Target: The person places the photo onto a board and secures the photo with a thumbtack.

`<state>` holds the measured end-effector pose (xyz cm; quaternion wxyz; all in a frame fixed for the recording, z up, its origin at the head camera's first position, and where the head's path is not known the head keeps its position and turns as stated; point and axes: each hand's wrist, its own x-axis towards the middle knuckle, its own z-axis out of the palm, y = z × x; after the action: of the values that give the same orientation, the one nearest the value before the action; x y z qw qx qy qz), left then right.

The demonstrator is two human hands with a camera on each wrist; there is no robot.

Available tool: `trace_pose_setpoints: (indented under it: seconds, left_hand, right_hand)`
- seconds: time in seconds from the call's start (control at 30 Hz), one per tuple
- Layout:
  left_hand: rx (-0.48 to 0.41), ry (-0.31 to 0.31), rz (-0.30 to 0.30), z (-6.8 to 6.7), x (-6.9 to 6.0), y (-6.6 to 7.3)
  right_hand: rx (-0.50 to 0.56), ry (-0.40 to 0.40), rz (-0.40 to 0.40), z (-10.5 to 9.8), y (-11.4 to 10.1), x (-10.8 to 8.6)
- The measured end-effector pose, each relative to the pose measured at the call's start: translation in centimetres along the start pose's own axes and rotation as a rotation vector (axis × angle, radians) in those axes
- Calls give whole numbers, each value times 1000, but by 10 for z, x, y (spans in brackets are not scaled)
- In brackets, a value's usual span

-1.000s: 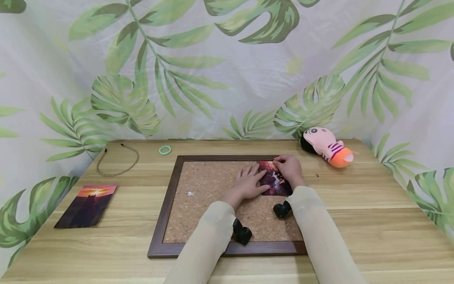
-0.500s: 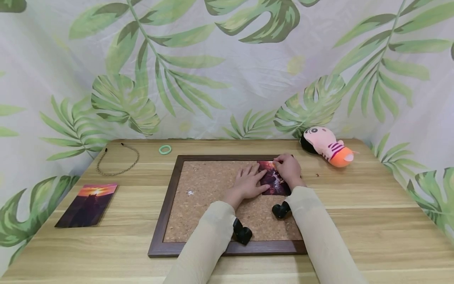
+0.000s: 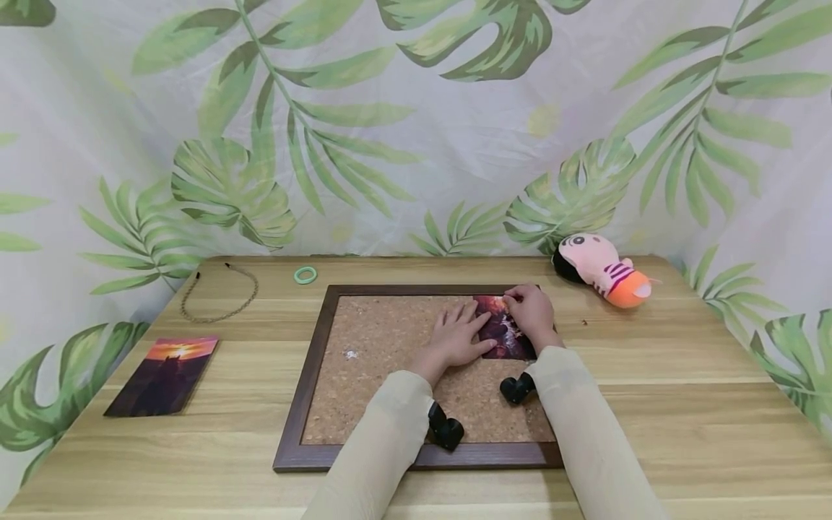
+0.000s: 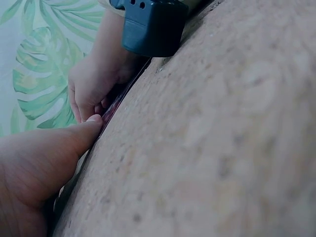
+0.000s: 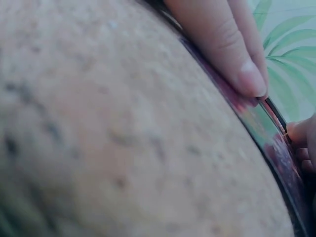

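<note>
A dark red and purple picture (image 3: 503, 334) lies on the upper right of a framed cork board (image 3: 383, 390). My left hand (image 3: 453, 338) rests with spread fingers at the picture's left side; in the left wrist view its thumb (image 4: 88, 132) touches the picture's edge. With curled fingers, my right hand (image 3: 531, 313) touches the picture's top edge near the board's upper right corner. The right wrist view shows my right fingertips (image 5: 291, 132) low against the picture (image 5: 269, 136); whether they pinch something small is hidden. Left fingers (image 5: 237, 59) press down in that view.
A sunset picture (image 3: 164, 375) lies left of the board. Behind it are a chain (image 3: 219, 318) and a green ring (image 3: 305, 275). A plush toy (image 3: 601, 269) lies at the back right, with a tiny reddish thing (image 3: 584, 323) nearer the board.
</note>
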<state>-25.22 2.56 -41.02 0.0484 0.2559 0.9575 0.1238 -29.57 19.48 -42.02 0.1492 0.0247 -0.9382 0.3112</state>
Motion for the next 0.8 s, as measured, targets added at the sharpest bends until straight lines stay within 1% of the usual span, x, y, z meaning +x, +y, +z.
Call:
trace_pose_setpoints:
  seconds: [0.17,0.47,0.8]
  left_hand:
    - [-13,-7,-1,0,0,0]
    - [-10,-15,-6,0,0,0]
    - [-9,-17,-8,1,1,0]
  right_hand:
    - [5,-8,-2,0,0,0]
    - [52,-19,19,-2,-2,-2]
    - [44,-23,6,-4,-3,-2]
